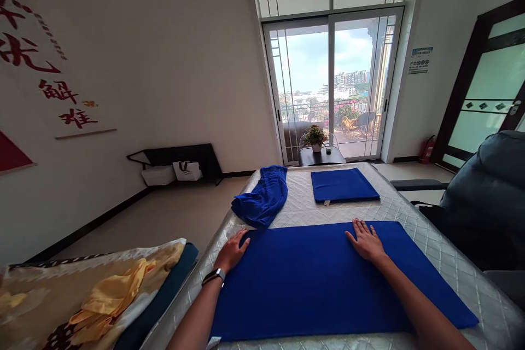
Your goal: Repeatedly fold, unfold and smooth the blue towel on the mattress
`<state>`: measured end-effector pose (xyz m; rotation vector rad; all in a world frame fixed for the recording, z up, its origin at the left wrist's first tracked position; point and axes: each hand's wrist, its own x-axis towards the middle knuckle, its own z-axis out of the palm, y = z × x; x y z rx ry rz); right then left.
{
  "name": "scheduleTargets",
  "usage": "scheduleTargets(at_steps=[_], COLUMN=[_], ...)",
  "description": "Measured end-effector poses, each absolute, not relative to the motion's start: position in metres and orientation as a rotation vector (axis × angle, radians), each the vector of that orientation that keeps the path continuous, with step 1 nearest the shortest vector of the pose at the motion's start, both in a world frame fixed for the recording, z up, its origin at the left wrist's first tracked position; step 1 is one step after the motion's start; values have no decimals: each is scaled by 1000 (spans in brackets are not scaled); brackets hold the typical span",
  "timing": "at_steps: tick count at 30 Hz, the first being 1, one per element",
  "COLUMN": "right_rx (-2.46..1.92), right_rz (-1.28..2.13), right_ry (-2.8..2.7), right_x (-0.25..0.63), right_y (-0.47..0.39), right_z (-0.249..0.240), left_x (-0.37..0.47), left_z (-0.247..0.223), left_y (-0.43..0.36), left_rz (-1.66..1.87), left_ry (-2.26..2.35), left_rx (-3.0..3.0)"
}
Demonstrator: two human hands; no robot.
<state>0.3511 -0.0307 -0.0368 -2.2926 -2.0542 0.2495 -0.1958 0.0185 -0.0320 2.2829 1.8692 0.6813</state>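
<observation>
Left hand [233, 251] and right hand [368, 242] rest unclenched on the blue rectangular fabric cloth [303, 284] — probably soft, light (best pinched by 2 far corners).

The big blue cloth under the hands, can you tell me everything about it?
The big blue cloth is plain, deep blue and looks like fabric. It lies flat and smooth, roughly rectangular, on a shiny quilted surface, with a white tag at its near left corner. The left hand touches its far left corner, the right hand lies near its far edge, each grip open. I can't tell if it's folded.
</observation>
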Motion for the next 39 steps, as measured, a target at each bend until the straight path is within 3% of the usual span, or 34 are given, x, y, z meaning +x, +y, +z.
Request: scheduleTargets(at_steps=[21, 34, 39], right_rx=[-2443, -2557, -2450], right_rz=[184, 105, -21], right_ry=[-1892, -1906, -1898], right_x=[481, 468, 387], right_y=[-35, -38, -37], right_z=[-57, -44, -24], left_x=[-190, -188, -189], left_z=[-23, -23, -26], left_y=[13, 10, 10], left_rz=[646, 640, 676], left_ry=[1881, 1886, 1866], left_rx=[2256, 2256, 2256])
